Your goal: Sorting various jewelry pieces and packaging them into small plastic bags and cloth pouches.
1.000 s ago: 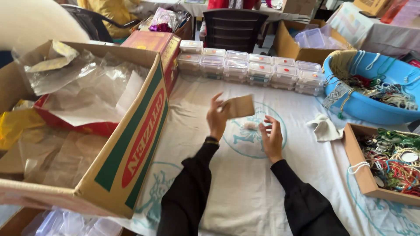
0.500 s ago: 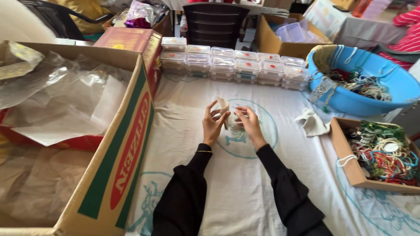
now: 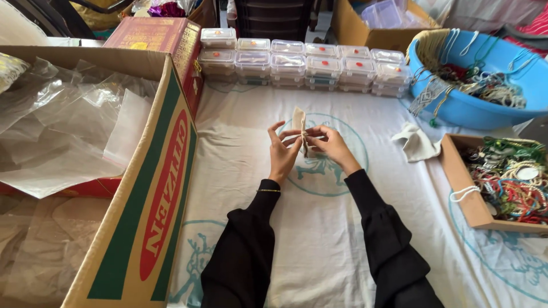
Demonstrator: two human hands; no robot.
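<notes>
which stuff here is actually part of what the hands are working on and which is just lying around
In hand:
small beige cloth pouch, held upright between both hands
left hand and right hand, fingers pinching it at its middle

Lying about:
stacked clear plastic boxes
blue tub of cords
flat cardboard tray of coloured bands
white cloth piece
large cardboard box of clear plastic sheets

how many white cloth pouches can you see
2. One pouch is held up between the left hand and right hand; the other pouch lies flat near the blue tub. More may be hidden.
</notes>
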